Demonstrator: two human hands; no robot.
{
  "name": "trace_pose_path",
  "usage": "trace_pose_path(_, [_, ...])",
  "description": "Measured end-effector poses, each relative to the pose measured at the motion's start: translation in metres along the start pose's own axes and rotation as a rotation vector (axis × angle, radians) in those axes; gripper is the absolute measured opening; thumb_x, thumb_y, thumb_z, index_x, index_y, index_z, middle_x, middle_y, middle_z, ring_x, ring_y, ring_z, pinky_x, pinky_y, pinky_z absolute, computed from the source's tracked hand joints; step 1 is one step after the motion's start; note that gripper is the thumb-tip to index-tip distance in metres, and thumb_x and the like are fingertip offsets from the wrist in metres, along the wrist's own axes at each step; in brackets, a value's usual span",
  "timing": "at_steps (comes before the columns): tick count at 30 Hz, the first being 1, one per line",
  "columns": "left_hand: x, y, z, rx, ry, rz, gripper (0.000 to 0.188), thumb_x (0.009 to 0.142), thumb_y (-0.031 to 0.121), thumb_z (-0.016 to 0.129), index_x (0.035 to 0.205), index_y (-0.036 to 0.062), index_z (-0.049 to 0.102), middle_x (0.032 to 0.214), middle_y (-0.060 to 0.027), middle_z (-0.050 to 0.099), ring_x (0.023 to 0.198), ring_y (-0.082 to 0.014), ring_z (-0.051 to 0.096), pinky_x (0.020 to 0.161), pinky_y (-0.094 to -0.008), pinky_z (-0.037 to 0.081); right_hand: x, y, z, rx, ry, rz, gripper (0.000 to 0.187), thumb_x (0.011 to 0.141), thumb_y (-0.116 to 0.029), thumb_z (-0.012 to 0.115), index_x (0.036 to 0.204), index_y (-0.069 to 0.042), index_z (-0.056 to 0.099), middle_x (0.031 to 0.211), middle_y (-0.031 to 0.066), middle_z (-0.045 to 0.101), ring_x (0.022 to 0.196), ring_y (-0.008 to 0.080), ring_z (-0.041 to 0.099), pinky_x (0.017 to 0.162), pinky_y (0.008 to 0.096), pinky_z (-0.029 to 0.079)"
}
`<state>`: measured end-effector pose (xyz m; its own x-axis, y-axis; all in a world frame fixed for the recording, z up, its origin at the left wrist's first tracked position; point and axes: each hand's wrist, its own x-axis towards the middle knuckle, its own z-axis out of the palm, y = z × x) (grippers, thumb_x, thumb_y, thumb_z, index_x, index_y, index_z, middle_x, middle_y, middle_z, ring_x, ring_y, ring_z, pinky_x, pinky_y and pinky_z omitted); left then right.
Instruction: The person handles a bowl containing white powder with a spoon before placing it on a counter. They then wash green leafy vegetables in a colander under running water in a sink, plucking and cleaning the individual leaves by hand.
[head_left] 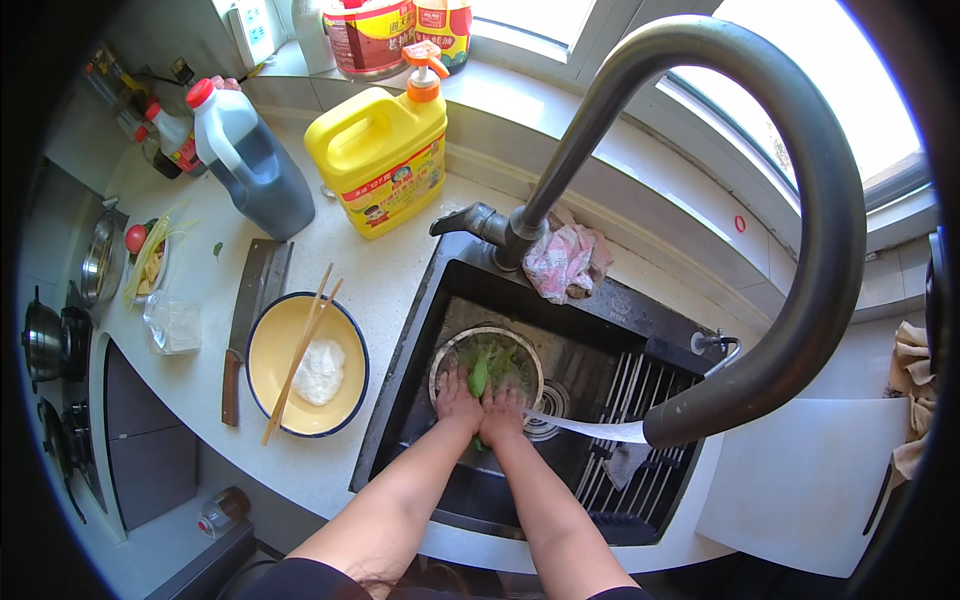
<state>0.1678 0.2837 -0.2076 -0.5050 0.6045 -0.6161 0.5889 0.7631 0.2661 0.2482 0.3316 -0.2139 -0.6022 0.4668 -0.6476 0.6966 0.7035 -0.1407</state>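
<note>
- Far left edge: the stove and a steel pot (44,340) sit in shadow, half cut off by the dark rim, so little detail can be made out.
- Upper left: a dark liquid jug with a red cap (245,155) stands on the counter, with smaller bottles behind it that blur together.
- Left of centre: a cleaver (250,310) lies beside a yellow bowl (305,365) holding something white, with chopsticks (300,350) resting across the rim.
- Upper centre: a yellow pump jug (385,160) stands just beyond the sink's corner.
- Centre: in the black sink (420,330) sits a round basin (487,365) of green leaves (490,362); how much water it holds cannot be judged.
- The left hand (457,395) and right hand (503,402) are pressed together at the basin's near edge, fingers curled around a bunch of the greens; the fingertips are hidden among the leaves.
- Right of centre: a crumpled pink cloth (565,260) sits at the tap's base.
- Right: the big curved tap (800,200) looms over everything, pouring a stream toward the hands and covering part of the sink rack.
- Lower right: a white board (800,480) lies partly cut off.
</note>
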Motion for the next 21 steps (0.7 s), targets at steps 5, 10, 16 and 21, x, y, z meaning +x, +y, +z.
trace_pose_path(5, [0.004, 0.002, -0.01, 0.274, -0.173, 0.025, 0.054, 0.084, 0.025, 0.036, 0.135, 0.0081, 0.028, 0.143, -0.0125, 0.014, 0.133, -0.0295, 0.004, 0.107, -0.0401, 0.007, 0.0, 0.006, -0.006, 0.151, 0.037, -0.019, 0.053, 0.081, -0.021, 0.043, 0.131, -0.01, 0.032, 0.134, 0.0194, 0.029, 0.125, 0.0353, 0.024, 0.103, 0.045, 0.019])
trace_pose_path(10, [-0.019, 0.026, -0.106, -0.113, -0.257, -0.121, 0.049, 0.071, 0.03, 0.059, 0.111, 0.0031, 0.053, 0.112, -0.0208, 0.053, 0.106, -0.0306, 0.051, 0.089, -0.0374, 0.041, 0.011, 0.037, -0.004, 0.791, 0.517, 0.216, 0.039, 0.074, -0.022, 0.057, 0.106, 0.0, 0.054, 0.102, 0.0216, 0.058, 0.094, 0.034, 0.056, 0.082, 0.0382, 0.044])
trace_pose_path(16, [0.027, -0.01, 0.0, -0.721, 0.2, -0.252, 0.042, 0.076, 0.02, 0.06, 0.114, 0.0055, 0.054, 0.111, -0.0203, 0.054, 0.103, -0.0307, 0.053, 0.085, -0.0367, 0.042, 0.019, 0.005, -0.018, 0.854, 0.335, 0.364, 0.049, 0.071, -0.025, 0.067, 0.111, -0.001, 0.054, 0.105, 0.0215, 0.057, 0.098, 0.0314, 0.056, 0.085, 0.0363, 0.043])
trace_pose_path(21, [0.027, -0.023, 0.01, -1.094, 0.254, -0.344, 0.035, 0.075, 0.001, 0.05, 0.108, 0.0078, 0.059, 0.103, -0.0171, 0.059, 0.097, -0.0282, 0.057, 0.082, -0.0332, 0.043, 0.003, 0.03, -0.018, 1.155, 0.457, 0.478, 0.046, 0.069, -0.01, 0.069, 0.111, -0.001, 0.055, 0.103, 0.0162, 0.059, 0.093, 0.0242, 0.057, 0.081, 0.0325, 0.044])
